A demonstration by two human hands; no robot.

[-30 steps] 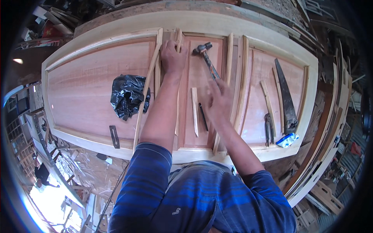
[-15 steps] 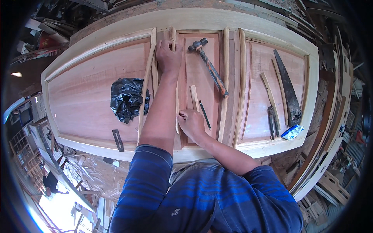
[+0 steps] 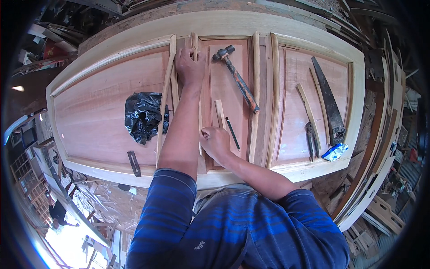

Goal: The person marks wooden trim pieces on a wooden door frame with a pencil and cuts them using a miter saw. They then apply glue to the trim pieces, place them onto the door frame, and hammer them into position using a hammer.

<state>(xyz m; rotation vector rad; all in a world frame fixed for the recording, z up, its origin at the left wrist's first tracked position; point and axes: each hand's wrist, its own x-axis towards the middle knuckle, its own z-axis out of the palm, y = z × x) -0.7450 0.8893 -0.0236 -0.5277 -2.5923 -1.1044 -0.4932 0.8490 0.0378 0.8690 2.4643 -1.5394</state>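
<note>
A long wooden moulding strip (image 3: 195,41) runs across the panelled wooden door (image 3: 224,21), at the left side of its middle panel. My left hand (image 3: 190,68) grips the strip near its far end, fingers closed around it. Closer to me, my right hand (image 3: 216,144) pinches the near part of the same strip. My left forearm partly covers a loose strip (image 3: 166,92) slanting beside it. To the right of my right hand lie a short wood piece (image 3: 219,114) and a dark pencil (image 3: 232,132). A hammer (image 3: 237,80) with a worn orange handle rests beyond them.
A crumpled black plastic bag (image 3: 144,117) and a dark flat metal piece (image 3: 134,163) lie on the left panel. On the right are a handsaw (image 3: 329,103), pincers (image 3: 311,141), thin wood strips (image 3: 307,105) and a blue-white packet (image 3: 335,152). Timber (image 3: 380,134) stands beyond the door's right end.
The view has shifted slightly, so the door and tools sit a little further left. Both hands keep their hold on the strip.
</note>
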